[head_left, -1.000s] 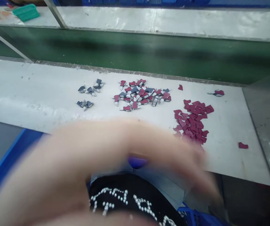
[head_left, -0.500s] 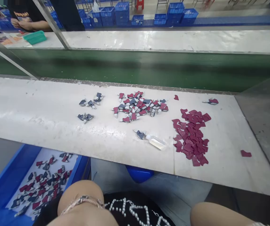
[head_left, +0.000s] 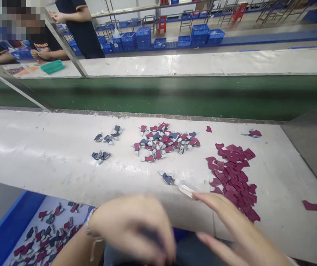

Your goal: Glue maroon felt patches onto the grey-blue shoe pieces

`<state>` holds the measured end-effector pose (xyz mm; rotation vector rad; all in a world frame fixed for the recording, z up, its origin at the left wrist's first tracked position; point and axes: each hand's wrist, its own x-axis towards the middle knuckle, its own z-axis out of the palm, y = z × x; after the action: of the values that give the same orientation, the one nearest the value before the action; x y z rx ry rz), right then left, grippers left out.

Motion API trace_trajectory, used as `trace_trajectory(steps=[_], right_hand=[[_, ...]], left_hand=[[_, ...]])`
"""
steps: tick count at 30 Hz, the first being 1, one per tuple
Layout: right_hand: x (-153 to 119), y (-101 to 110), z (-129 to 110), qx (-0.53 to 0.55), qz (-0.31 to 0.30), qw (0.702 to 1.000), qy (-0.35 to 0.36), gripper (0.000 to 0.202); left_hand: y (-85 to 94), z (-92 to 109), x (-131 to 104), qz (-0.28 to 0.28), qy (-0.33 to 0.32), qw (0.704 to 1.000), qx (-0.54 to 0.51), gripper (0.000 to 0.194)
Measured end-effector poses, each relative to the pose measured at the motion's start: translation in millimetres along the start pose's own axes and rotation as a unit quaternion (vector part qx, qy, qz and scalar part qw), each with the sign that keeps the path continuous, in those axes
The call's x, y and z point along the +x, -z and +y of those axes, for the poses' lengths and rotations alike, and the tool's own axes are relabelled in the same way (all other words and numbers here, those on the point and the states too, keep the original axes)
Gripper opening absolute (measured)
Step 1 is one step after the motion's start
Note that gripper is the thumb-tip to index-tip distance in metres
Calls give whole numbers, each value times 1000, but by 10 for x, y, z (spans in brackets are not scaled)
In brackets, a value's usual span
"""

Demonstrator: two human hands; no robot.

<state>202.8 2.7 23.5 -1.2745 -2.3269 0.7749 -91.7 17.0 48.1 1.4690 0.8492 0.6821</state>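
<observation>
My left hand [head_left: 136,225] is over the table's near edge, bent downward and smeared by motion. A dark patch shows between its fingers; I cannot tell whether that is a held thing or the background. My right hand [head_left: 235,225] reaches in from the lower right, thumb and fingers apart. Its fingertips overlap the end of a clear squeeze bottle [head_left: 185,187] lying on its side; contact is unclear. By the bottle's tip lies a dark blue and grey small part [head_left: 168,178]. A pile of maroon cut pieces [head_left: 231,173] spreads beyond the right hand.
Farther back lies a heap of maroon, blue and grey parts [head_left: 164,140], with several dark parts [head_left: 100,156] left of it. A blue bin [head_left: 11,225] holding similar parts stands at lower left. Across the green divider [head_left: 158,94], people work by a teal basket [head_left: 52,67].
Both my hands have come up from the bottom into view over the table's near edge. The camera view has tilted up, so the table's contents sit lower.
</observation>
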Motion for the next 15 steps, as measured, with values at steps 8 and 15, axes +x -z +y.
trace_trajectory(steps=[8, 15], right_hand=[[694, -428, 404, 30, -72, 996, -48, 30], [791, 442, 246, 174, -5, 975, -141, 39]], left_hand=[[266, -699, 503, 53, 44, 909, 410, 43], [181, -676, 639, 58, 42, 968, 240, 20]])
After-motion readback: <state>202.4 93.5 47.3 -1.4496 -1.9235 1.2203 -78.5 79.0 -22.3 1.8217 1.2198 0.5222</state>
